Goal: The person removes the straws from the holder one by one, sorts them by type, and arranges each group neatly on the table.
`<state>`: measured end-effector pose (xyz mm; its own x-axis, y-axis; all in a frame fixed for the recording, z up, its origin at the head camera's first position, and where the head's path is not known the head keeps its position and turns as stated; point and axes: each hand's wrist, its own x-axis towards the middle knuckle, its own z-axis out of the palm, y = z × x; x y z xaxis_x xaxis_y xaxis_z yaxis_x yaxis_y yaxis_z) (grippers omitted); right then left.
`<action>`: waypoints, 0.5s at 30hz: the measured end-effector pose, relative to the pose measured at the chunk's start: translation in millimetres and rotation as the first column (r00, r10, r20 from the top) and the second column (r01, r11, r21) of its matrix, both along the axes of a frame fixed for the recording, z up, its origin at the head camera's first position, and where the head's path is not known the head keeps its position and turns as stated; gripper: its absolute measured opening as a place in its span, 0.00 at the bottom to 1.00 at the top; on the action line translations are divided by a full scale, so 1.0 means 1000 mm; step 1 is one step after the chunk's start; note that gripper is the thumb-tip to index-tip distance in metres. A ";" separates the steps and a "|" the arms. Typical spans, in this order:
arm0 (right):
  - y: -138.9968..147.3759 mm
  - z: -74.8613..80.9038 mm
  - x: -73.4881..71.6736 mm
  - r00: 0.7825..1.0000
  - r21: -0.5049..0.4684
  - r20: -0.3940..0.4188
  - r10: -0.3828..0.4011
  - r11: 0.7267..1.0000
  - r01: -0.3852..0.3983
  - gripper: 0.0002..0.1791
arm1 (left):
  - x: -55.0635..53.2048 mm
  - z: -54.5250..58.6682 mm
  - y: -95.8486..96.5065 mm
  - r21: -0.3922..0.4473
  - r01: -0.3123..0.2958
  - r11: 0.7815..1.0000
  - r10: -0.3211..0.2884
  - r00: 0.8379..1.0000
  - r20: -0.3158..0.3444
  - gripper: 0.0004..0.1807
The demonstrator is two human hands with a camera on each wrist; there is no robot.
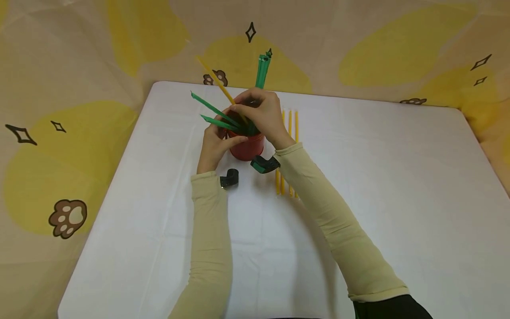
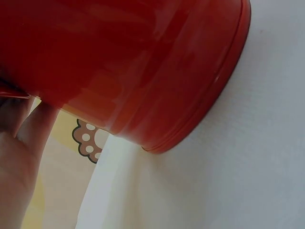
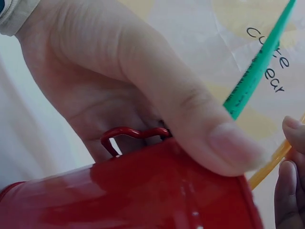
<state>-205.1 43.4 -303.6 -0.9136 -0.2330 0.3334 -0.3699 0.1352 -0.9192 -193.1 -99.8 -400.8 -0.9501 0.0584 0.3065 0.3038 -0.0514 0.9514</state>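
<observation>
A small red metal bucket (image 1: 247,150) stands on the white table, a wire-like red handle (image 3: 133,132) on its side. My left hand (image 1: 213,144) holds the bucket from the left, thumb over the near rim, the other fingers mostly hidden behind it. Pinched between thumb and fingers of my right hand (image 1: 263,113) is a thin yellow stick (image 1: 217,79), slanting up to the left, its lower end inside the bucket. Pointed green strips (image 1: 211,105) lean out to the left, and a bunch of green strips (image 1: 263,71) rises behind my right hand.
Several yellow sticks (image 1: 296,128) lie side by side on the white tabletop (image 1: 378,199), just right of the bucket and partly under my right forearm. A patterned yellow and beige cloth (image 1: 378,48) hangs behind the table and along its left side.
</observation>
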 end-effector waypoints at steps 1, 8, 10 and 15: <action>0.001 0.003 0.002 1.000 -0.009 0.005 0.000 1.000 0.000 0.06 | 0.000 0.000 0.000 -0.003 -0.001 1.000 0.001 1.000 -0.005 0.37; 0.004 0.010 0.004 1.000 -0.036 0.005 -0.006 0.999 0.006 0.07 | -0.001 0.001 -0.001 -0.007 -0.002 1.000 0.001 1.000 -0.023 0.38; 0.004 0.005 0.000 1.000 -0.045 0.005 -0.006 0.999 0.007 0.07 | -0.001 0.001 0.000 -0.008 -0.004 1.000 0.003 1.000 -0.018 0.38; 0.006 -0.009 -0.013 1.000 -0.071 -0.018 -0.001 0.997 0.000 0.07 | -0.001 0.002 0.000 -0.001 -0.003 1.000 0.003 1.000 0.002 0.37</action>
<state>-218.3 49.4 -312.5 -0.9072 -0.2079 0.3657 -0.3867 0.0700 -0.9195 -193.6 -100.0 -399.1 -0.9507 0.0554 0.3050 0.3025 -0.0494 0.9519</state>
